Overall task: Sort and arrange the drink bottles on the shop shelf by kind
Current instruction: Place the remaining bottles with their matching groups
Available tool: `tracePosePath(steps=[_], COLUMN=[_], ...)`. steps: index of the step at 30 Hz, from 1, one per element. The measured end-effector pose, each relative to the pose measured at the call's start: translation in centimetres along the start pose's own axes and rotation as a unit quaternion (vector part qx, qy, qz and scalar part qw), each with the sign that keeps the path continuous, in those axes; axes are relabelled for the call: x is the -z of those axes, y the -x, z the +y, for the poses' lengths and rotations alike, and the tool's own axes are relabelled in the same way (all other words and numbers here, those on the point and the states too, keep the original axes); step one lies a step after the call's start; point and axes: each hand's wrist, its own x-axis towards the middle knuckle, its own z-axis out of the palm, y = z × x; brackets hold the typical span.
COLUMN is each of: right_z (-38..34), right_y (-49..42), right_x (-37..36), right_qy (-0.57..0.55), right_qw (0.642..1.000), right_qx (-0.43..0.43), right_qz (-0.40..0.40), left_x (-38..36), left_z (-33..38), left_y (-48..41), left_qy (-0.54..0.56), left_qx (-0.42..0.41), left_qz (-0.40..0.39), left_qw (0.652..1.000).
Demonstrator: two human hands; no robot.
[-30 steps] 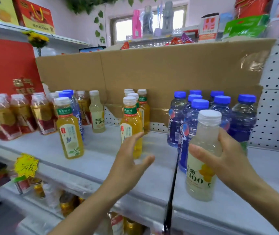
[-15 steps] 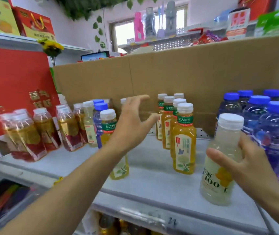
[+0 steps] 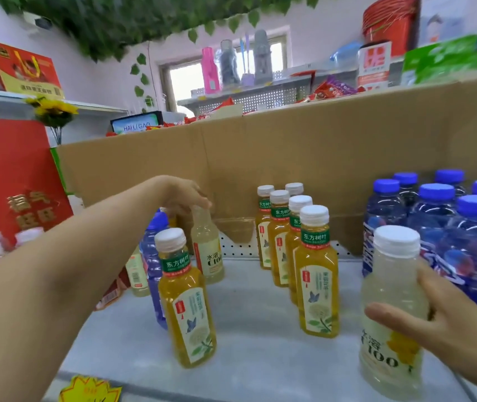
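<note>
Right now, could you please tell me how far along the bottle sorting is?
Done: the tea row and blue water group stand together. In hand: the right hand holds the front C100 bottle; the left hand grips the back C100 bottle by its cap. Left: a stray tea bottle and stray blue bottle stand apart from their kinds.
</note>
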Motion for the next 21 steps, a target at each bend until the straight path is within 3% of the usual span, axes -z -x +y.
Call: tracePosePath(steps=[6,12,18,21], right_z=[-0.1,0.1,0.5,0.4], right_y=[0.2,0.4,0.8,1.1], right_x=[0.1,-0.3,-0.8,-1.1], right_qy=[0.0,-0.021,-0.029,-0.036], right_qw=[0.999,0.998,0.997,0.997], right_qx=[0.04,0.058,0.062,0.061], right_qz=[-0.01,-0.009,0.024,0.039], left_x=[-0.6,-1.1,-3.4,-5.0], left_z=[-0.8,1.5,5.4,6.7], left_y=[-1.4,2.2,8.0,10.3], left_qy=[-0.062,-0.169,-0.085,-0.05], left_qx=[-0.063,-0.154,-0.23,-0.27], left_qz=[0.038,-0.011,-0.118,-0.122], left_qw=[0.995,0.973,0.962,0.954])
